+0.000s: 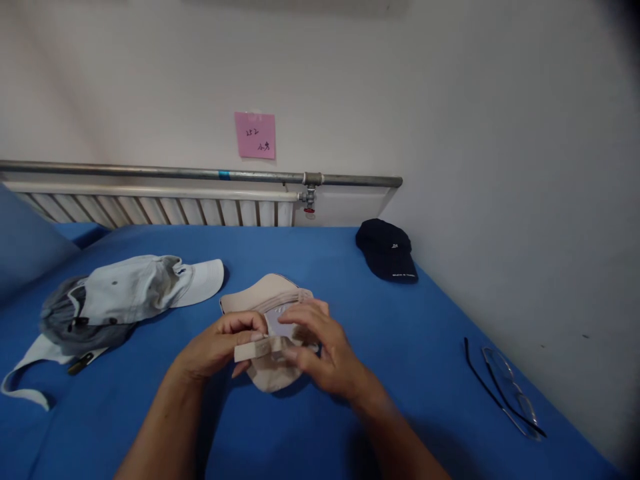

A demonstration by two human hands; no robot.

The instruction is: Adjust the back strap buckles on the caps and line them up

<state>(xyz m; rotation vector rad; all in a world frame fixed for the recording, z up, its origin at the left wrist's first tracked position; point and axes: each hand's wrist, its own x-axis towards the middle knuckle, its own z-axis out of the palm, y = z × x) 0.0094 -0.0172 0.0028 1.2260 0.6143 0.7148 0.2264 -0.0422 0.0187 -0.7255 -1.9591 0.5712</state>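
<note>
A beige cap (265, 292) lies upside down on the blue sheet, its brim toward the upper left and its inside showing. My left hand (220, 347) pinches the cap's pale strap (247, 351) at the near side, thumb on top. At the strap's right part is my right hand (323, 343), its thumb and fingertips closed around the strap and the cap's edge, the index finger raised over the cap's inside. Part of the cap is hidden behind both hands.
Light and grey caps (133, 290) lie stacked at the left, a long strap trailing. A dark navy cap (385, 250) sits at the back right, glasses (505, 387) at the right edge. Behind the blue sheet (300, 253) are a radiator (165, 208), a pipe and a wall with a pink note (255, 135).
</note>
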